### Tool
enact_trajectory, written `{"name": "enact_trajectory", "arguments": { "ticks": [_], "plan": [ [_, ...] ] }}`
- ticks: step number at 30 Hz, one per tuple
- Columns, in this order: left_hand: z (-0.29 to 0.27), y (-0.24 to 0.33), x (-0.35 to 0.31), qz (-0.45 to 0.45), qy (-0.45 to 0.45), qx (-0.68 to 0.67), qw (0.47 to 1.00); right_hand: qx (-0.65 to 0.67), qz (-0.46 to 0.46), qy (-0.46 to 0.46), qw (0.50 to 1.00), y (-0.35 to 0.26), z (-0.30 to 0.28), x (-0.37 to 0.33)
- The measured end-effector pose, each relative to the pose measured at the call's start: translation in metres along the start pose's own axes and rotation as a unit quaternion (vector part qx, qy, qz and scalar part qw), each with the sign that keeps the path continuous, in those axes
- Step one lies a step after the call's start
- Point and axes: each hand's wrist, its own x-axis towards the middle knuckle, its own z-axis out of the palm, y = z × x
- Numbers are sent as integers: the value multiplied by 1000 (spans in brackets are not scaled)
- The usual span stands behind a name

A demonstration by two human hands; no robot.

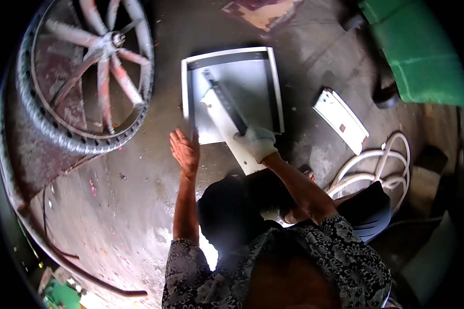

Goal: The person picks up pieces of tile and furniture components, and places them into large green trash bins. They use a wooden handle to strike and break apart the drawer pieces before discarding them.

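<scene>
A white, shallow tray-like panel with dark strips inside its raised rim lies on the floor in front of me. By its near left corner is my bare left hand, fingers stretched out; it seems to touch the edge. My right hand, in a white glove, is closed on a long white strip with a dark edge. That strip slants over the panel, its far end above the middle and its near end past the panel's near edge. The gloved fingers are partly hidden and slightly blurred.
A large spoked wheel stands at the left. Another white metal piece lies to the right, with a coiled pale hose nearer me. A green container is at the far right. A curved pipe runs along the left.
</scene>
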Motion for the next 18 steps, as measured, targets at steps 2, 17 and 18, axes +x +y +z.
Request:
{"name": "enact_trajectory", "arguments": {
  "ticks": [2, 17, 18],
  "plan": [
    [14, -17, 13, 7, -37, 53, 998, 40, -86, 66, 993, -16, -25, -7],
    [30, -36, 39, 41, -129, 160, 978, -50, -30, 74, 996, 100, -63, 40],
    [29, -35, 41, 55, -132, 166, 976, -39, -38, 86, 995, 103, -60, 39]
  ]
}}
